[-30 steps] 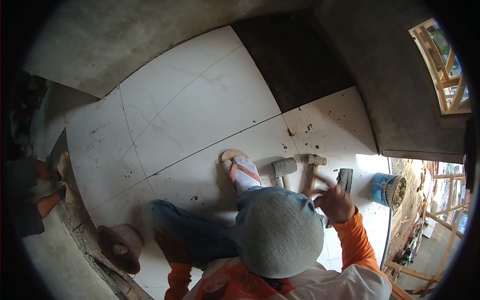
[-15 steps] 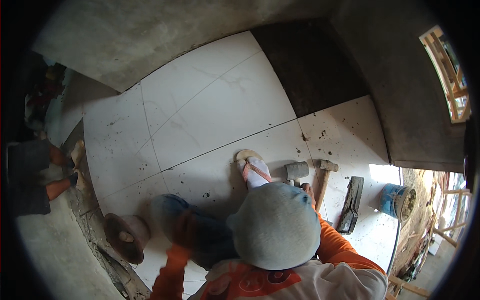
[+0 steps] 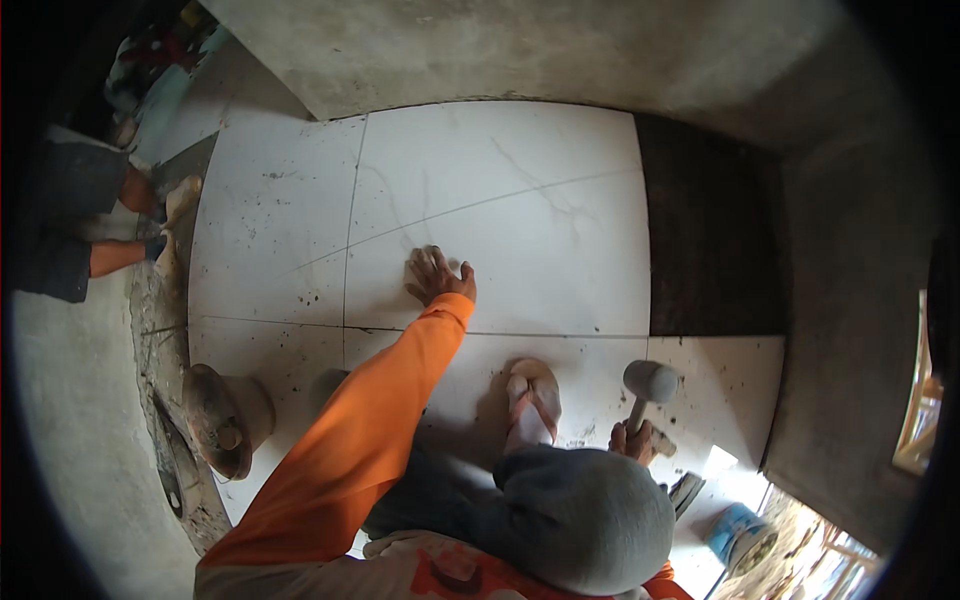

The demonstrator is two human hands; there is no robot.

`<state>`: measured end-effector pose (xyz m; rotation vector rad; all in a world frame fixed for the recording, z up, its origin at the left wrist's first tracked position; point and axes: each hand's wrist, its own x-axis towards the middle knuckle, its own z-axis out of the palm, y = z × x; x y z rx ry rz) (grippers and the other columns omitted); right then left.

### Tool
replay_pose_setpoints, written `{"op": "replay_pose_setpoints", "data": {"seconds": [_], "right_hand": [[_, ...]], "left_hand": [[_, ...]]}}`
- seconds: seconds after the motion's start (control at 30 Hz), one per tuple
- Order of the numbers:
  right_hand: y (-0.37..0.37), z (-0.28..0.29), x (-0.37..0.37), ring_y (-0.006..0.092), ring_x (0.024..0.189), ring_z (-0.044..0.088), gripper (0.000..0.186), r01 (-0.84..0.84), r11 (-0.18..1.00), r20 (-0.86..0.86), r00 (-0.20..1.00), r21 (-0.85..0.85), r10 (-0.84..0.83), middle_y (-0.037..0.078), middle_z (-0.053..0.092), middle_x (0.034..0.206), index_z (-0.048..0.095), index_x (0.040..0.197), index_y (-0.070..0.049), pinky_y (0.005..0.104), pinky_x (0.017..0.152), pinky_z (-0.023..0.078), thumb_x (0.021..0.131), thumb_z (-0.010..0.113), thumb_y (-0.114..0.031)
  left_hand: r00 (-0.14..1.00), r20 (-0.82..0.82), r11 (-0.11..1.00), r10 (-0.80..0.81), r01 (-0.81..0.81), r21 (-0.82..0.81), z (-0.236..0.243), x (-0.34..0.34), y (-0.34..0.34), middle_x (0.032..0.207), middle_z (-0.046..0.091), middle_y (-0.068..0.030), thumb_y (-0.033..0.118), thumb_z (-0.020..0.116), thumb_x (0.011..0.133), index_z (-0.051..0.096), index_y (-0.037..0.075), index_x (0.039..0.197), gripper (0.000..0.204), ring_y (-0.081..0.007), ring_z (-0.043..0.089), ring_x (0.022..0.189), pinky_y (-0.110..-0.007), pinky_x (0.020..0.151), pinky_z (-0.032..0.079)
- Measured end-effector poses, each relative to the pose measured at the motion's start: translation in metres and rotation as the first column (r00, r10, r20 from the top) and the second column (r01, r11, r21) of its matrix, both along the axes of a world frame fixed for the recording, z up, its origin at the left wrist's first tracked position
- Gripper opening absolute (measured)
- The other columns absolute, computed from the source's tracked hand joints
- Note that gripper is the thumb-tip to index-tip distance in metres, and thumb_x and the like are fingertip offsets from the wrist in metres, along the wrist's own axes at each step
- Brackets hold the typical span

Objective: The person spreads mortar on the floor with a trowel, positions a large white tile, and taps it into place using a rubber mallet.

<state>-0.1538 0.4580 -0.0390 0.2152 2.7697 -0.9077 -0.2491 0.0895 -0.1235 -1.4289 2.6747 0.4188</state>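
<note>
My left hand (image 3: 437, 275) reaches out in an orange sleeve over a large white floor tile (image 3: 560, 270), fingers spread, at or just above its surface. A grey-headed rubber mallet (image 3: 650, 381) is gripped by its handle in my right hand (image 3: 632, 442), beside my sandalled foot (image 3: 532, 395). Behind that hand, the head of a second hammer (image 3: 662, 440) partly shows, its handle hidden. My bent knee (image 3: 600, 520) covers much of the right forearm.
A dark untiled patch (image 3: 710, 230) borders the tiles at right, below grey walls (image 3: 520, 50). Left of my leg lies a tipped bowl-like container (image 3: 228, 425). A blue bucket (image 3: 740, 535) and a dark metal trough (image 3: 685, 492) are lower right. Another person's legs (image 3: 115, 258) are at left.
My left hand has moved from beside my leg forward onto the tile area. My right hand has lifted the rubber mallet off the floor. The view has turned and shifted.
</note>
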Motion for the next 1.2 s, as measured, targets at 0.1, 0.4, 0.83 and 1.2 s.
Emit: {"op": "replay_pose_setpoints", "data": {"seconds": [0.1, 0.4, 0.83, 1.2], "right_hand": [[-0.051, 0.011, -0.085, 0.0213, 0.038, 0.046, 0.02, 0.093, 0.918, 0.181, 0.983, -0.386, -0.023, 0.009, 0.046, 0.055, 0.043, 0.095, 0.0, 0.033, 0.035, 0.04, 0.081, 0.047, -0.014], [-0.175, 0.014, -0.209, 0.0067, 0.032, 0.032, 0.045, 0.605, 0.285, 0.666, 0.634, -0.743, 0.393, -0.002, 0.037, 0.049, 0.046, 0.102, -0.007, 0.0226, 0.028, 0.03, 0.093, 0.033, -0.049], [-0.101, -0.016, -0.197, 0.0089, 0.028, 0.023, 0.052, 0.747, 0.014, 0.556, 0.482, -0.665, 0.677, 0.0, 0.035, 0.044, 0.044, 0.089, -0.012, 0.0242, 0.025, 0.02, 0.09, 0.021, -0.058], [-0.038, 0.036, -0.112, 0.009, 0.033, 0.029, 0.033, 0.626, 0.574, 0.728, 0.681, -0.529, -0.072, -0.001, 0.033, 0.045, 0.047, 0.077, -0.012, 0.0254, 0.029, 0.024, 0.083, 0.055, -0.044]], "left_hand": [[0.984, 0.002, 0.981, 0.179, -0.178, -0.079, -0.012, -0.019, -0.006, 0.148, 0.009, -0.0125, 0.042, 0.046, 0.083, 0.021, 0.013, 0.14, 0.069, -0.0326, 0.006, 0.136, -0.062, 0.103, 0.01], [0.988, -0.13, 0.979, 0.081, -0.104, -0.178, -0.005, -0.024, -0.034, 0.148, 0.008, -0.0166, 0.037, 0.041, 0.085, 0.021, 0.002, 0.139, 0.067, -0.0341, 0.0, 0.136, -0.057, 0.105, -0.002], [0.841, -0.526, 0.535, 0.129, 0.388, 0.75, 0.07, -0.167, 0.101, 0.092, 0.06, -0.0154, 0.043, 0.043, 0.09, 0.059, 0.004, 0.102, 0.044, -0.0268, 0.059, 0.086, -0.036, 0.079, 0.045], [0.848, -0.162, 0.058, 0.505, 0.154, 0.986, 0.065, -0.192, 0.145, 0.047, 0.051, -0.0113, 0.036, 0.044, 0.09, 0.051, 0.006, 0.09, 0.031, -0.0291, 0.053, 0.042, -0.039, 0.045, 0.045]]}}
